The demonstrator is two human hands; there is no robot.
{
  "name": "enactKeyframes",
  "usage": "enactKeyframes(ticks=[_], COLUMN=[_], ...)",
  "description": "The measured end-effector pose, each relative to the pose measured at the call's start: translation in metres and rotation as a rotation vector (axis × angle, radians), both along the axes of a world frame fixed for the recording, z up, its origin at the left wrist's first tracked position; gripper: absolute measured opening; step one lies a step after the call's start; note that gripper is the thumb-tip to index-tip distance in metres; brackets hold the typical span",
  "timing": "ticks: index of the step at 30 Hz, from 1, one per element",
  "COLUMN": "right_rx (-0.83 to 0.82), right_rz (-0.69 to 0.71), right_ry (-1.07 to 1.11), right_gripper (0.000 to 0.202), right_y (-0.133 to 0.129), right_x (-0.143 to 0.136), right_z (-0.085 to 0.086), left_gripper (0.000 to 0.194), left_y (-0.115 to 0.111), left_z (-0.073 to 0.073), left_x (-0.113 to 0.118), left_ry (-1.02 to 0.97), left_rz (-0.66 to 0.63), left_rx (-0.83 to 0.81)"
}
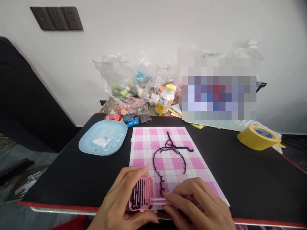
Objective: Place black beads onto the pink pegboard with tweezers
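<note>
My left hand (120,198) grips a small pink ridged tray (150,185) whose grooves hold rows of black beads (137,193). Pinched in the fingers of my right hand (195,204) are pink tweezers (159,201), their tips reaching into the tray's right side. Whether a bead sits between the tips is too small to tell. Under both hands lies a pink and white checked pegboard (141,153). Black beads on it form an outline (153,161): a large open curve, a small loop at the top and lines branching up and right.
Left of the board is a light blue plate (86,150) with a bag of white beads and loose ones. Bead bags (129,89) and a yellow-capped bottle (165,100) stand behind. Yellow tape (249,139) lies right. The black table mat (251,182) ends in a red edge near me.
</note>
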State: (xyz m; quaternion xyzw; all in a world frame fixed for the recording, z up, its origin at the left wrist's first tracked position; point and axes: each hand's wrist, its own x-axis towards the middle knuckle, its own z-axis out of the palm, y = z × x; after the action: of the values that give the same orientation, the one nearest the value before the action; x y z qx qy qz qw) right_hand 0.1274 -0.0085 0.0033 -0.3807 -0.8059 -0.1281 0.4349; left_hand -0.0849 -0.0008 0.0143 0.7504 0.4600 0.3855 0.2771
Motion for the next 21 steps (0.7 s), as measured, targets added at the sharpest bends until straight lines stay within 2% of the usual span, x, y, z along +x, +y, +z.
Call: enactKeyframes(ticks=[7, 21], right_rx=[0.008, 0.029], right_rz=[-0.018, -0.042], right_ry=[0.027, 0.07], right_gripper=[0.003, 0.011], right_y=[0.0013, 0.0031], right_x=[-0.008, -0.01], right_z=[0.003, 0.0102], left_gripper=[0.085, 0.085], left_y=[0.0006, -0.0014], left_z=[0.0066, 0.0059], left_x=[0.0006, -0.0002], left_ry=[0.039, 0.043], left_rz=[-0.01, -0.019], left_rx=[-0.046, -0.03])
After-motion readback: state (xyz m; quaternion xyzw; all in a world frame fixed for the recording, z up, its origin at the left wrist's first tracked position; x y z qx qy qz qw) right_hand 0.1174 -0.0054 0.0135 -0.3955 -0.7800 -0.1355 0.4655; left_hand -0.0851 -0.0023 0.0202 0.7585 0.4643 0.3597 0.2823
